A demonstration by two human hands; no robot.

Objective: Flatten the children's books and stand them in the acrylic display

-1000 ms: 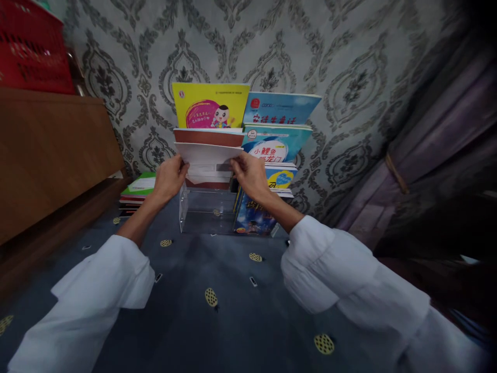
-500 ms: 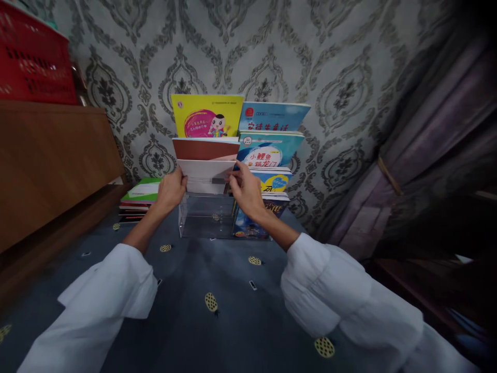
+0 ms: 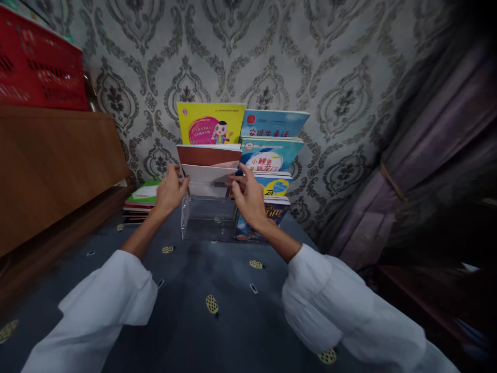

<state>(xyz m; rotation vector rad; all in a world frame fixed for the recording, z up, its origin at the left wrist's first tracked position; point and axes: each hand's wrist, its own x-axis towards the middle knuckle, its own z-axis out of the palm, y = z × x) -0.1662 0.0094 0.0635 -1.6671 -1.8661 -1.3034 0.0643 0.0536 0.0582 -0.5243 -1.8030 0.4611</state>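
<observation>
A clear acrylic tiered stand [image 3: 207, 231] holds books in two columns. In its left column, a white-faced book [image 3: 207, 173] rests in a tier, in front of a brown-faced book [image 3: 207, 155] and a taller yellow book [image 3: 194, 124]. At the white-faced book's left edge is my left hand [image 3: 171, 189], fingers apart and not gripping. My right hand [image 3: 250, 199] is open at its right edge, fingers spread near the corner; whether they touch it I cannot tell. Behind the right hand, a dark blue book [image 3: 277, 207] is partly hidden.
Blue books [image 3: 277, 123] and a fish-story book [image 3: 283, 154] fill the right column. Left of the stand lies a book pile [image 3: 142, 197]. A wooden cabinet [image 3: 58, 171] carries a red basket [image 3: 42, 67]. A curtain [image 3: 361, 197] hangs right. Dark patterned cloth [image 3: 186, 331] covers the surface.
The white-faced book has dropped lower into its tier, in front of the brown-faced one. My hands have loosened from its sides and opened. The view has shifted slightly.
</observation>
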